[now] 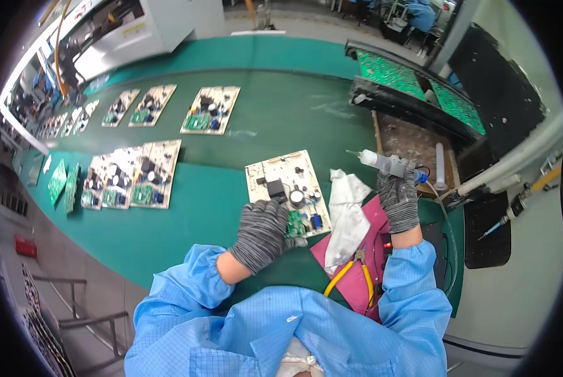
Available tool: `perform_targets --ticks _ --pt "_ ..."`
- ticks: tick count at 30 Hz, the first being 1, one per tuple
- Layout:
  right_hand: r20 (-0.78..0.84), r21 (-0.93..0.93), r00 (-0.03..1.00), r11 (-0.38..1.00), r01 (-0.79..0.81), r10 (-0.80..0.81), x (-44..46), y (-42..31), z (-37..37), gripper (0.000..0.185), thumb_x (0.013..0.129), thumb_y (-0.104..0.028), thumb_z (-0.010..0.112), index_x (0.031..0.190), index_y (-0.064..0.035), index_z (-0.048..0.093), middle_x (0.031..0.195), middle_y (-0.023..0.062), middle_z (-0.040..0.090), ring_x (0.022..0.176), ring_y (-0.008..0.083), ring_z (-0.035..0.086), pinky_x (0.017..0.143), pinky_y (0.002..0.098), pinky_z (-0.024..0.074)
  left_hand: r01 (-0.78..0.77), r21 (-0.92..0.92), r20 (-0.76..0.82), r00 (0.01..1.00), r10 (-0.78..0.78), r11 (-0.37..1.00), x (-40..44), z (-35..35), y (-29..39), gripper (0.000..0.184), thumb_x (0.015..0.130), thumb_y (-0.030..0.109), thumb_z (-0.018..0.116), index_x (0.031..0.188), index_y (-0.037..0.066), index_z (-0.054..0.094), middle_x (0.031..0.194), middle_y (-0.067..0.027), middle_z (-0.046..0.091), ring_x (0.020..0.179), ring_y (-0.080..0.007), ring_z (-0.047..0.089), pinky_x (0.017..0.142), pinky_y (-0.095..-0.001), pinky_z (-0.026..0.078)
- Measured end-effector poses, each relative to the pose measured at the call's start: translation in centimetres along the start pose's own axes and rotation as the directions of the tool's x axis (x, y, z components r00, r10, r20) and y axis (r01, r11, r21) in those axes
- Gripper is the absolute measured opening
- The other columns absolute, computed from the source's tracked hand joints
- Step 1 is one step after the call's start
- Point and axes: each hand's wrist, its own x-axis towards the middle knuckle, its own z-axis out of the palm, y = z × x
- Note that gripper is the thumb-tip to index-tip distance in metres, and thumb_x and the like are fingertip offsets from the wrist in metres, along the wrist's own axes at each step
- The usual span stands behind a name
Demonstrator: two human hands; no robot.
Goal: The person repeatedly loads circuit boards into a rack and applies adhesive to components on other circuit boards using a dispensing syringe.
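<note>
A cream circuit board (pixel 266 169) with black, white, blue and green parts lies tilted on the green bench in front of me. My left hand (pixel 262 232), in a grey striped glove, is closed on the board's lower left edge, its thumb by the small green board (pixel 295 223). Off to the right, my gloved right hand (pixel 399 198) is wrapped round a white dispensing syringe (pixel 382 163). The syringe's thin needle points left, above and to the right of the board, touching nothing. A clear hose runs from its blue end.
White cloth (pixel 347 217) and yellow-handled cutters (pixel 359 273) lie on a pink cloth (pixel 377 220) between board and right arm. More boards (pixel 209 110) stand in rows at left. A black-edged rack (pixel 394 103) with green boards borders the back right.
</note>
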Motion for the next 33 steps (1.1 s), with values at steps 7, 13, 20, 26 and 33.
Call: perform_targets --ticks 7,13,20,26,33 --pt "-0.046 -0.089 0.943 0.939 -0.332 0.329 -1.7 3.7 0.0 0.03 0.076 -0.026 0.063 0.096 -0.008 0.049 0.091 0.0067 0.055 0.098 0.0241 0.052 0.065 0.0338 0.054 -0.053 -0.08 0.089 0.994 0.06 0.995 -2.2 3.5 -0.4 0.069 0.068 0.057 0.052 0.105 -0.001 0.052 0.105 -0.0203 0.051 0.098 -0.0347 0.048 0.084 -0.0474 0.033" --pt "0.029 -0.553 0.981 0.82 -0.146 0.194 -2.7 5.2 0.7 0.024 0.077 -0.012 0.062 0.096 -0.0134 0.047 0.092 0.006 0.056 0.095 0.0214 0.054 0.063 0.0309 0.0544 -0.082 -0.137 0.028 0.996 0.087 0.987 -2.2 4.3 -0.7 0.068 0.068 0.057 0.052 0.104 -0.001 0.052 0.105 -0.0208 0.051 0.096 -0.0359 0.05 0.08 -0.048 0.036" --pt "0.144 -0.675 0.984 0.737 0.018 0.107 -4.0 7.3 1.7 0.028 0.077 -0.007 0.061 0.097 -0.014 0.043 0.095 0.0089 0.055 0.095 0.0237 0.055 0.062 0.0311 0.0549 -0.088 -0.151 0.051 0.994 0.097 0.985 -2.1 4.2 -0.9 0.069 0.069 0.057 0.051 0.106 -0.001 0.051 0.104 -0.0209 0.052 0.096 -0.0357 0.051 0.079 -0.0475 0.037" --pt "0.152 -0.653 0.983 0.757 0.021 0.104 -3.8 7.4 1.4 0.029 0.076 -0.007 0.061 0.098 -0.014 0.043 0.096 0.0103 0.054 0.096 0.025 0.054 0.064 0.0323 0.0547 -0.072 -0.155 0.087 0.992 0.086 0.985 -2.1 4.2 -0.9 0.069 0.07 0.057 0.05 0.108 -0.001 0.051 0.107 -0.0214 0.05 0.099 -0.0353 0.049 0.081 -0.0473 0.036" --pt "0.141 -0.657 0.981 0.754 -0.006 0.13 -3.6 7.3 1.1 0.03 0.077 -0.007 0.061 0.099 -0.0143 0.042 0.098 0.0099 0.053 0.097 0.0251 0.054 0.065 0.0323 0.0546 -0.078 -0.152 0.072 0.993 0.09 0.985 -2.1 4.2 -0.9 0.067 0.069 0.056 0.052 0.106 -0.001 0.051 0.104 -0.0214 0.051 0.097 -0.0344 0.05 0.082 -0.0465 0.036"
